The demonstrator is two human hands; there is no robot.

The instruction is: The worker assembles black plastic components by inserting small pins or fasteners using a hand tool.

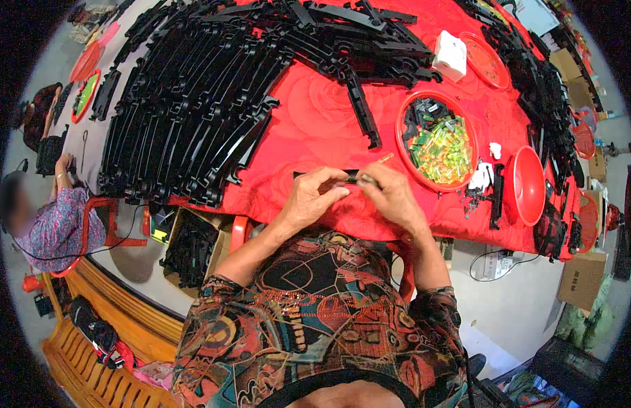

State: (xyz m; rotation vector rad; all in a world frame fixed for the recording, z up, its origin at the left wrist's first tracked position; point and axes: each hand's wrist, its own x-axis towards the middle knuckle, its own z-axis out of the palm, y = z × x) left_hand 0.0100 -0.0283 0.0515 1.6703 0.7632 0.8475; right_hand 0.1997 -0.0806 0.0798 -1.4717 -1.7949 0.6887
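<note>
At the near edge of the red-covered table, my left hand (312, 196) is closed with thumb and fingers on a dark plastic part (352, 174). Its ends show beside my fingers; the rest is hidden. My right hand (391, 196) meets it from the other side, fingers curled in a pinch. A slim stick-like tool (385, 158) with a tan end sticks up from my right hand; its other end is covered. Beyond my hands, one long black plastic strip (360, 112) lies on the cloth. Right of it stands a red bowl (399, 129) of small yellow-green and black pieces.
Rows of black plastic strips (186, 115) fill the table's left and far side. To the right are an empty red bowl (525, 185), crumpled white tissue (481, 178) and a white tissue pack (450, 56). Another person (60, 221) sits at left. Below stands a carton (193, 248) of black parts.
</note>
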